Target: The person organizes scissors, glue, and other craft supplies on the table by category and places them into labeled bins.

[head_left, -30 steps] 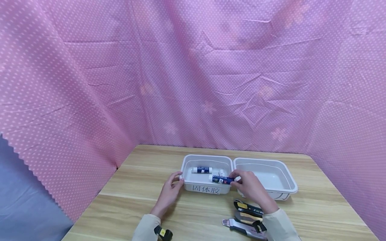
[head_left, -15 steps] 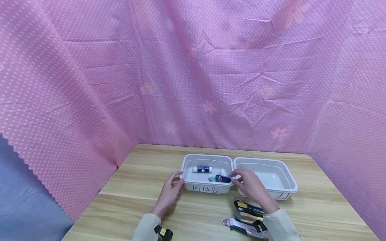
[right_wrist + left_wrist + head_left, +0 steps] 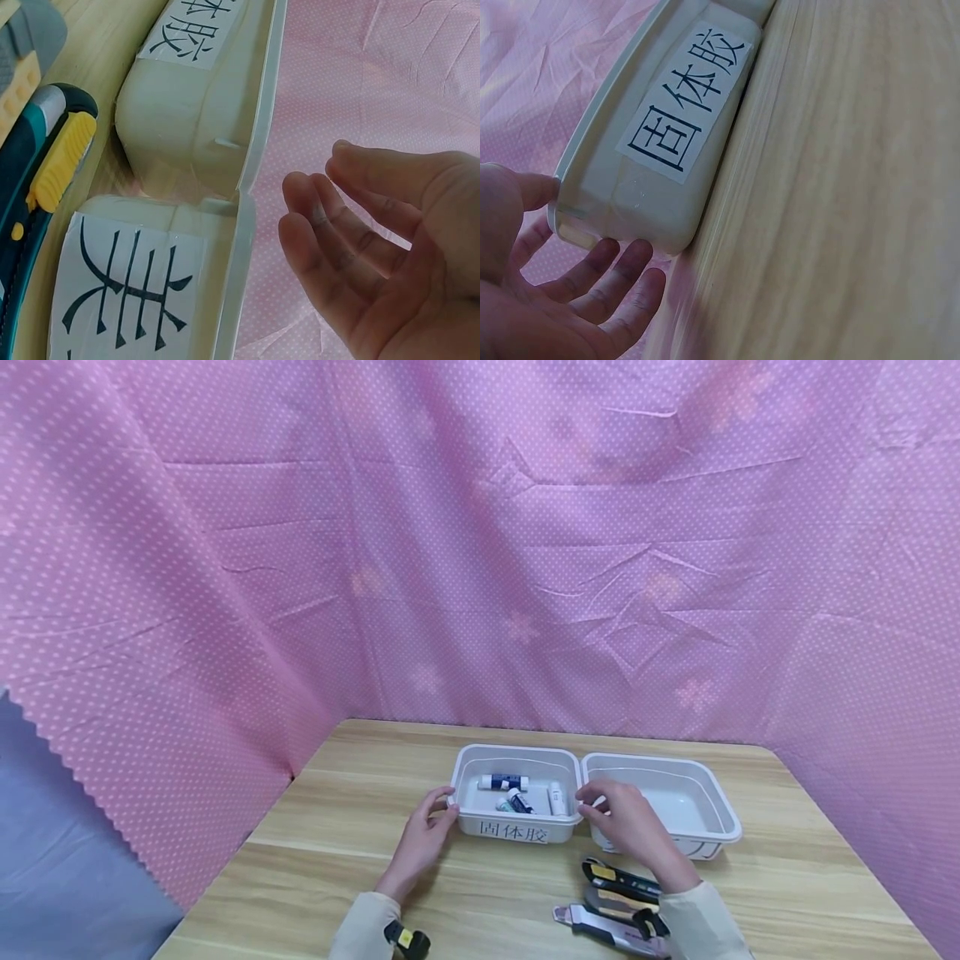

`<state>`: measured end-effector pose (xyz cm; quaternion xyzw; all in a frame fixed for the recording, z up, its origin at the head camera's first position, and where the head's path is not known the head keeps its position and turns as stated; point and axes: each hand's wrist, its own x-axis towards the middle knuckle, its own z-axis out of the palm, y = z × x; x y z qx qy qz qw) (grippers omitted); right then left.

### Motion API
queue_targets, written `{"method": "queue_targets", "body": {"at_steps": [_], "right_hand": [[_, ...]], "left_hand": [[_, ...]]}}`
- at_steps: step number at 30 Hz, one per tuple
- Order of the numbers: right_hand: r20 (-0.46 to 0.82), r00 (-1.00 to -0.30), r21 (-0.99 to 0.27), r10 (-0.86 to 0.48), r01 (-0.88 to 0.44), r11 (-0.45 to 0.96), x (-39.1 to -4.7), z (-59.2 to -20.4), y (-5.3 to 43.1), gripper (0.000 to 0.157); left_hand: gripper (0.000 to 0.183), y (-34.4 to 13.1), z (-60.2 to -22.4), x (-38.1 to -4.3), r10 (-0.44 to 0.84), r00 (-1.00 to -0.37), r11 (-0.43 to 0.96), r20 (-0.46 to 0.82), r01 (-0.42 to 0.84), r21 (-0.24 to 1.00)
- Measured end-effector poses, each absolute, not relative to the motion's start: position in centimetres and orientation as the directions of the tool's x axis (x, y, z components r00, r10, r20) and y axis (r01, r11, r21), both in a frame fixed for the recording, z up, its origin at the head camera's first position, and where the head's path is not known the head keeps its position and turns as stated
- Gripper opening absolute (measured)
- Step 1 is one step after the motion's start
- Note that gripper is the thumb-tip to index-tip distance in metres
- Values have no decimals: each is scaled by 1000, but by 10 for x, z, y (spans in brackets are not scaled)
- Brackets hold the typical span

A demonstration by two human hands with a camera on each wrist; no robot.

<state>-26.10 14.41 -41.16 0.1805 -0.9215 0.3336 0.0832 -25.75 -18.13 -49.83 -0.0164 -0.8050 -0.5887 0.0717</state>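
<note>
My left hand [image 3: 423, 839] holds the left corner of a white plastic bin [image 3: 652, 206] by its rim, thumb on the near side. Blue-and-white glue sticks lie inside: one flat toward the back [image 3: 504, 782] and one slanting in the middle [image 3: 520, 802], beside a green end [image 3: 504, 807]. At the right lies a mostly white stick [image 3: 557, 799]. My right hand [image 3: 622, 822] hovers above where the two bins meet, thumb and fingers apart, holding nothing, as the right wrist view [image 3: 375, 240] also shows.
A second white bin [image 3: 678, 802] stands against the first on the right; both carry paper labels. In front of it lie utility knives: a black-and-yellow one [image 3: 618, 878], a grey-and-orange one [image 3: 611, 903] and a grey one [image 3: 607, 931]. A pink dotted curtain [image 3: 525, 568] hangs behind the table.
My right hand has let go of a glue stick, which dropped into the left bin and rolled leftward to the middle. The left hand has stayed at the bin's corner.
</note>
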Motion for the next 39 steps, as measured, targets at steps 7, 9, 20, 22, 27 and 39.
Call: {"method": "queue_targets", "body": {"at_steps": [7,9,20,22,27,39], "right_hand": [[291,-914,-556,-284,-402,727,-259,-406,147,11],[300,-907,-553,-294,-417,722,-258,-405,149,10],[310,-904,-541,-296,-423,727,-246,-405,174,12],[308,-905,-543,-292,-420,727,-243,-408,180,12],[316,-901,-551,-297,-429,715,-235,-419,196,12],[296,-880,-526,-370,-474,706,-223,-435,235,12]], "left_hand": [[45,-181,-497,-256,-54,-991,307,125,103,946],[45,-182,-496,-256,-57,-991,312,120,97,945],[45,-180,-496,-257,-61,-991,313,118,93,945],[45,-180,-496,-257,-65,-991,314,113,87,946],[45,-181,-498,-256,-67,-993,308,98,73,949],[44,-181,-500,-258,-62,-990,307,123,98,947]]}}
